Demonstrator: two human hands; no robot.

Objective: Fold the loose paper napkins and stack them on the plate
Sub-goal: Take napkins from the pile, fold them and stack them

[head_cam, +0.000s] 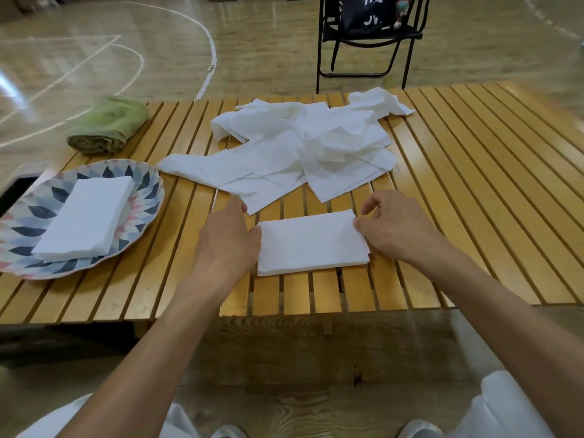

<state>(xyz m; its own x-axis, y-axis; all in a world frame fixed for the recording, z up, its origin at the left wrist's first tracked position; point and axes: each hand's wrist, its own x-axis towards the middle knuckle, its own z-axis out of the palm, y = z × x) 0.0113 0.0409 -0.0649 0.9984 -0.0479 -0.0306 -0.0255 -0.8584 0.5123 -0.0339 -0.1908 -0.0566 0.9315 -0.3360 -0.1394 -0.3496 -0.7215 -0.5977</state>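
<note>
— Slatted wooden worktop (458, 184); where's the folded white paper napkin (311, 245)?
— Lying between both hands, long axis left-right. Left hand (226, 238) touches its left edge, fingers relaxed; right hand (398, 229) pinches the right corner. Patterned scalloped plate (148, 181) lies leftward, nearer the left hand.

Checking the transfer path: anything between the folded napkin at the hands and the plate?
Head view: only the left hand, at the left edge of the folded napkin, then bare table slats up to the plate.

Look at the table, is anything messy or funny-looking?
Yes: the crumpled heap of loose white paper napkins sprawls unfolded across the slatted wooden table. The folded white napkins on the patterned plate look neat.
</note>
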